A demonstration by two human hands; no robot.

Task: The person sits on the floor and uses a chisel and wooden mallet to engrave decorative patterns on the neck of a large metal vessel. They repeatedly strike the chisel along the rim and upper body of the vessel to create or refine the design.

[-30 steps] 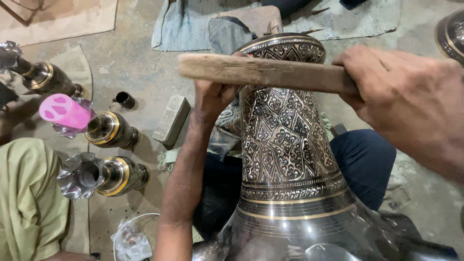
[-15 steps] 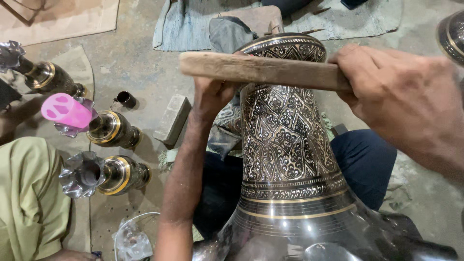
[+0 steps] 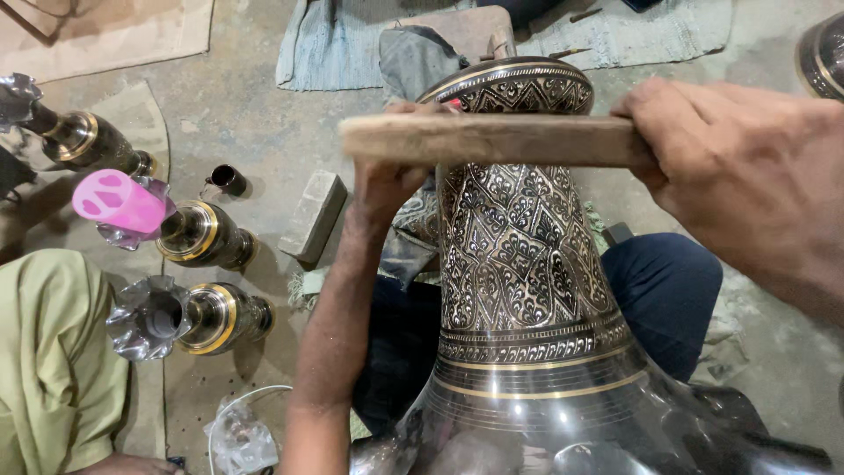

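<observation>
An engraved brass vase (image 3: 527, 264) lies across the person's lap, its dark base nearest and cut off at the bottom edge. The left hand (image 3: 387, 180) reaches up along its neck; its fingers are hidden behind the wooden stick (image 3: 483, 141), so its grip cannot be told. The right hand (image 3: 747, 167) is clenched around the stick's end, holding it level across the vase's rim.

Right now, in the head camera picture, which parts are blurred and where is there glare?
In the head view, the right hand and the wooden stick look soft and slightly blurred; the engraved vase is sharp in the middle, with pale glare on its shiny lower body; the floor is evenly lit.
</observation>
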